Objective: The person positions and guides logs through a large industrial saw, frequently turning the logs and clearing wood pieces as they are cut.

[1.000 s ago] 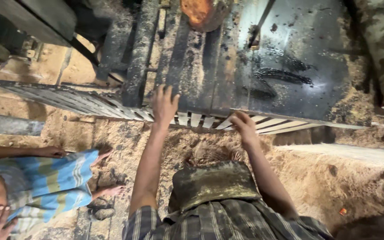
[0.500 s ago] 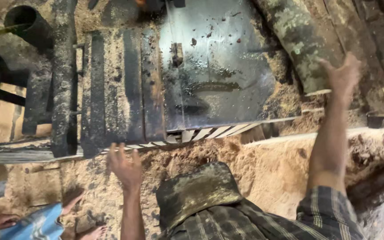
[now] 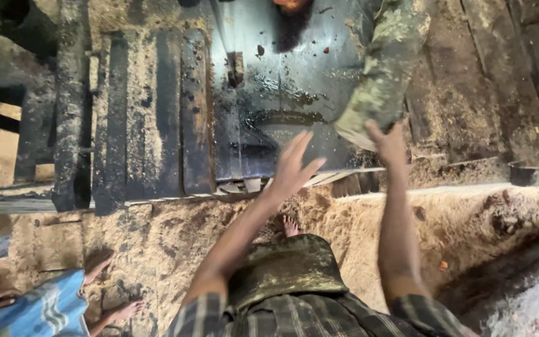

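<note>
Over a sawdust-strewn pit beside a dark, greasy sawmill bed (image 3: 157, 118), a person in a checked shirt (image 3: 294, 315) reaches both arms upward. At far left, a second person in a blue striped cloth (image 3: 45, 309) sits on the ground, one bare foot (image 3: 98, 265) resting on packed sawdust (image 3: 169, 237); only the lower body shows. Across the left and centre of the frame, blackened rails and a wet metal plate (image 3: 282, 81) run away from the camera, crusted with wood dust. Near the middle, the left hand (image 3: 294, 165) hovers just above the plate's near edge, fingers spread wide and holding nothing. Right of it, a lichen-mottled log (image 3: 382, 68) lies slanted on the bed, its cut end jutting toward the pit. The right hand (image 3: 389, 145) is raised directly beneath that end and appears to touch the bark; how far its fingers curl around the wood cannot be told from this angle. Farther right, weathered planks (image 3: 500, 75) sit above a heap of pale sawdust (image 3: 469, 231) sloping down to a grey mound at the lower right corner.
</note>
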